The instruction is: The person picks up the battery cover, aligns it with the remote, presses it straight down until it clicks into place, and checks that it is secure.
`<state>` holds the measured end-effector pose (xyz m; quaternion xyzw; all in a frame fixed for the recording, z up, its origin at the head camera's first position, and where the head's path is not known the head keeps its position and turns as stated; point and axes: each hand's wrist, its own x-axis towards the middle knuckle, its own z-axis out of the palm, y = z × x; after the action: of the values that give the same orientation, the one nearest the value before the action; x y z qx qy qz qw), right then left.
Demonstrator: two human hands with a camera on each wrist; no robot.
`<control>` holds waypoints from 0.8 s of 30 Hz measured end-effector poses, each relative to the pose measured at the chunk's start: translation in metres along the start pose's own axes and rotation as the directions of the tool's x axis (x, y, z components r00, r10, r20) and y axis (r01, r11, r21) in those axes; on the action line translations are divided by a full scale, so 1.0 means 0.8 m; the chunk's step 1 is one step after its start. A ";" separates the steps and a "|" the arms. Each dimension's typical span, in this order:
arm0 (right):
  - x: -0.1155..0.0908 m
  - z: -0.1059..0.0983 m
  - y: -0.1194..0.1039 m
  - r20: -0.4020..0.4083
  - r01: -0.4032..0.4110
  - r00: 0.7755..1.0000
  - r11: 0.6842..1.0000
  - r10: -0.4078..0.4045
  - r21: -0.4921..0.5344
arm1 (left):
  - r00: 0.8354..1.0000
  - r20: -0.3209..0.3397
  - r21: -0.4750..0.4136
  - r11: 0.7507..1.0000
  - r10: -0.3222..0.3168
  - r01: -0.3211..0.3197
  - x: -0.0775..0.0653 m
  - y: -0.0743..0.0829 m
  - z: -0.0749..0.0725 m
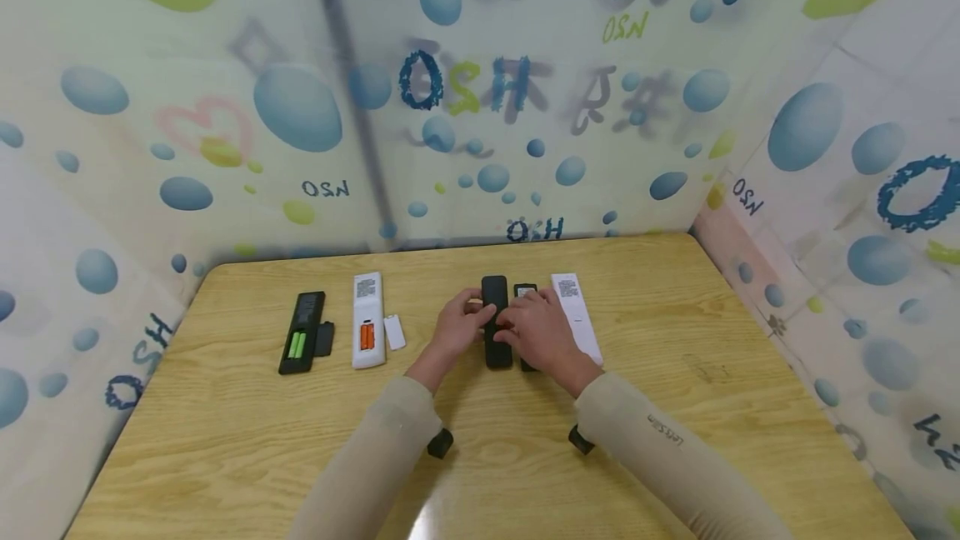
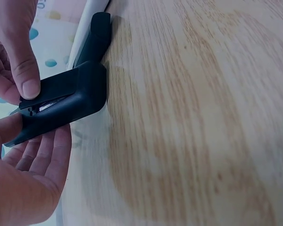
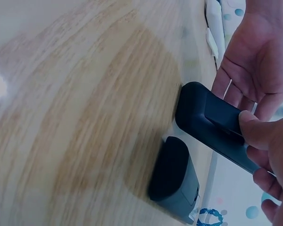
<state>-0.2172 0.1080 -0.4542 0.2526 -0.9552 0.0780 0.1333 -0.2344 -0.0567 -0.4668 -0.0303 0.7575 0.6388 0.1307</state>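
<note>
My left hand [image 1: 459, 327] grips a black remote control [image 1: 497, 354] by its sides, fingers under it and thumb at its edge. With thumb and fingers, my right hand [image 1: 542, 330] pinches the end of its black battery cover [image 2: 56, 86]. That end of the cover is tilted up from the remote, leaving a narrow gap with something shiny inside in the left wrist view. Just right of it lies a second black remote [image 3: 172, 172], partly hidden under my right hand in the head view. A white remote [image 1: 576, 315] lies beyond that.
On the left of the wooden table [image 1: 225, 440] lie a black remote [image 1: 306, 315] with green batteries and its loose cover [image 1: 324, 339], then a white remote [image 1: 367, 307] with orange batteries beside a white cover [image 1: 394, 332]. A patterned curtain [image 1: 465, 157] hangs behind.
</note>
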 end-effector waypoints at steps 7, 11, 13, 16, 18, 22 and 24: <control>-0.001 0.004 -0.003 0.013 -0.014 1.000 1.000 0.014 -0.027 | 1.000 -0.016 0.012 1.000 0.007 -0.007 0.000 -0.001 0.000; -0.002 0.005 -0.005 0.027 -0.022 0.999 0.999 0.023 -0.045 | 1.000 -0.017 0.013 1.000 0.007 -0.007 0.000 -0.001 0.000; -0.003 0.002 -0.006 0.038 -0.041 0.998 0.999 0.042 -0.029 | 1.000 -0.017 0.013 1.000 0.009 -0.009 -0.002 0.000 0.000; -0.002 -0.004 -0.007 0.066 -0.097 0.993 0.995 0.097 0.003 | 1.000 -0.008 0.007 1.000 0.014 -0.014 -0.006 0.005 -0.001; -0.001 -0.008 -0.005 0.090 -0.140 0.986 0.990 0.138 0.019 | 1.000 0.000 -0.005 1.000 0.013 -0.013 -0.006 0.005 -0.002; 0.000 -0.008 -0.001 0.154 -0.206 0.966 0.978 0.207 -0.025 | 1.000 0.002 -0.022 1.000 0.013 -0.013 -0.006 0.005 -0.003; 0.000 -0.006 0.001 0.186 -0.220 0.956 0.974 0.225 -0.051 | 1.000 -0.007 -0.020 1.000 0.020 -0.020 -0.003 0.000 -0.002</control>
<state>-0.2165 0.1099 -0.4495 0.1479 -0.9869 0.0538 0.0353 -0.2320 -0.0583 -0.4659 -0.0260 0.7518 0.6476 0.1213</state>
